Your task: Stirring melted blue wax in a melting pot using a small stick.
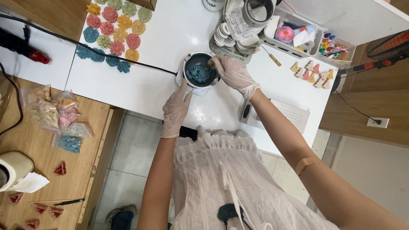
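Gloved hands (pixel 232 72) gripping stirrer and steadying pot (pixel 199 70) on white table (pixel 170 34) over tiled floor (pixel 136 145).

Up and to the left of the grip lie coloured flower-shaped casts (pixel 114 30) in rows — a black cable (pixel 106 53) runs beneath them. To the right, small pastel tree-shaped pieces (pixel 313 74); further left, on wood, clear bags of casts (pixel 57 117).

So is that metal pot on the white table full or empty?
Partly full: the metal pot stands upright and holds a blue-green mass. The left hand touches its side; the right hand reaches in at its rim.
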